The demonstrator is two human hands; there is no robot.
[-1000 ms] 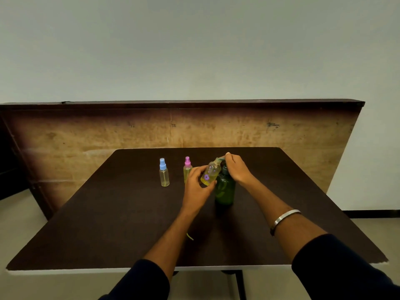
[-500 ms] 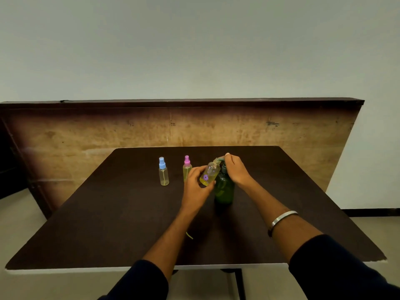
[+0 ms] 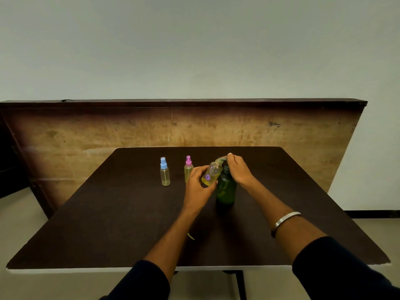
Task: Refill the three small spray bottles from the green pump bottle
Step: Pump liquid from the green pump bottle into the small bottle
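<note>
Left hand (image 3: 198, 187) grips the open bottle (image 3: 211, 174) tilted under the pump bottle (image 3: 226, 190) nozzle so liquid lands inside; right hand (image 3: 239, 169) clamps the pump.

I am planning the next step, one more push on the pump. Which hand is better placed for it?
The right hand. It rests on top of the green bottle, at the pump head. The left hand is busy: it holds the tilted small bottle at the spout.

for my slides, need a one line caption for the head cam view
Left hand tilts an uncapped spray bottle to the green pump bottle nozzle; right hand on the pump.
</note>
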